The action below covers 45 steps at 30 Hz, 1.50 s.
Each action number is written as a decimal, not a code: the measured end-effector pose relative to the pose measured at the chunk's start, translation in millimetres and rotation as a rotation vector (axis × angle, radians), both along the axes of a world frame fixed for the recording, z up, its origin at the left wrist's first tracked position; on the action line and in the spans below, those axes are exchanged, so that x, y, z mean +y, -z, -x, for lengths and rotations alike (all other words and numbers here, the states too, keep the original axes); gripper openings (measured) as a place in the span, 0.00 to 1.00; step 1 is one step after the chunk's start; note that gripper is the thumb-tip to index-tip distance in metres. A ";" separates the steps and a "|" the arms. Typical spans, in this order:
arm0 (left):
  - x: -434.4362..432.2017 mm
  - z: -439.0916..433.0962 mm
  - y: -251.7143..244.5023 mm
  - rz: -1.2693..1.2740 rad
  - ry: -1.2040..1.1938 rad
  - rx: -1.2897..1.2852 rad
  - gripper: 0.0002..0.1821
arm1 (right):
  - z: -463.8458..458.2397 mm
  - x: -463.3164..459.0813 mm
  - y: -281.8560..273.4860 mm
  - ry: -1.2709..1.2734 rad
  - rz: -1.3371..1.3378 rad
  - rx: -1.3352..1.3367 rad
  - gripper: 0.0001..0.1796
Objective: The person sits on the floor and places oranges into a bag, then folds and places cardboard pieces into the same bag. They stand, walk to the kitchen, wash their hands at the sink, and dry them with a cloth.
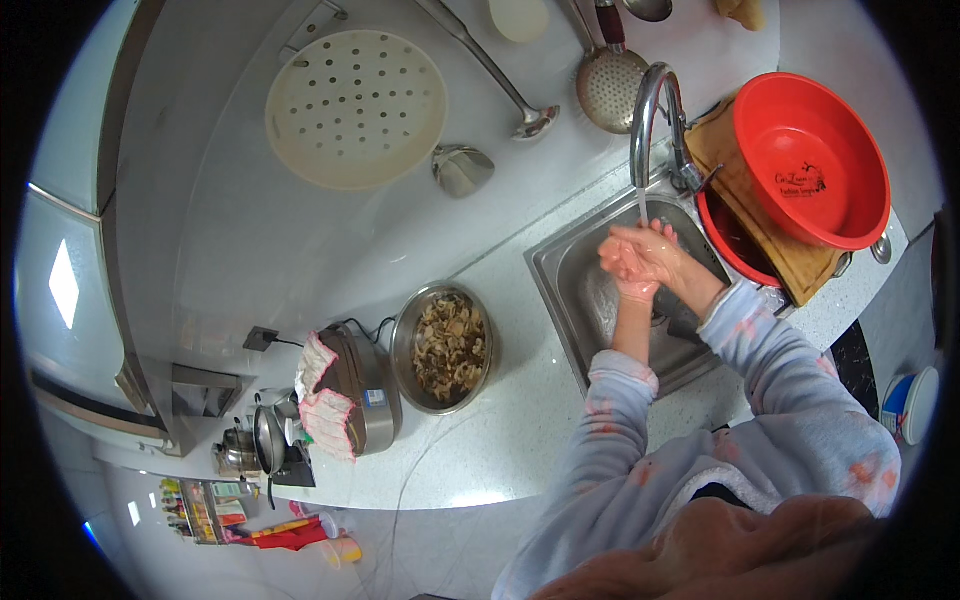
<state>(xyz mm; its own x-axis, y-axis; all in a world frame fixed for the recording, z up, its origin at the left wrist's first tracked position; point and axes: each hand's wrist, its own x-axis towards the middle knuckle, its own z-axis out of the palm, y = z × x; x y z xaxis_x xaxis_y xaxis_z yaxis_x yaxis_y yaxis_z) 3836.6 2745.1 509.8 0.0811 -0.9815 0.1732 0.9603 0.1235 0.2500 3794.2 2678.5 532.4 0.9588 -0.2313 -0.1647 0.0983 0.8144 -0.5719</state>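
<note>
Water runs from a chrome faucet [651, 112] onto my two wet hands, which touch each other over a stainless steel sink [581, 300]. My left hand [628, 251] comes from the lower left, its wrist close under the right one. My right hand [660, 251] lies across it, the fingers partly hidden. How the fingers of each are set is hard to make out where they overlap. No object shows between them. To the left, a steel bowl [397, 352] holds cut mushroom-like pieces [448, 345] and stands on the counter.
Right of the faucet, a red plastic basin [810, 157] rests on a wooden cutting board [806, 274] above another red basin [705, 217]. A boxy appliance [382, 427] with a cloth [326, 420] on it stands at left. A perforated tray [356, 109], ladle [495, 71] and skimmer [611, 90] hang on the wall.
</note>
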 end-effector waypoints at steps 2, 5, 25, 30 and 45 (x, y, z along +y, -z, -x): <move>-3.5 13.2 1.7 0.035 -0.080 0.045 0.31 | -8.5 0.3 4.2 0.081 -0.286 -0.224 0.35; -4.0 27.5 6.3 -0.178 0.031 0.119 0.31 | -15.7 -2.9 9.7 0.482 -0.445 -0.014 0.15; -42.3 -0.3 -8.6 -0.251 0.080 0.213 0.19 | 26.3 -27.2 -3.1 0.219 0.001 -0.016 0.23; -57.1 0.4 8.5 -0.573 -0.422 -0.286 0.24 | 16.9 12.0 2.6 0.605 -0.121 -0.006 0.20; -22.1 63.3 -3.5 -0.603 -0.995 -1.489 0.30 | 11.9 -23.0 21.3 0.858 1.684 0.964 0.19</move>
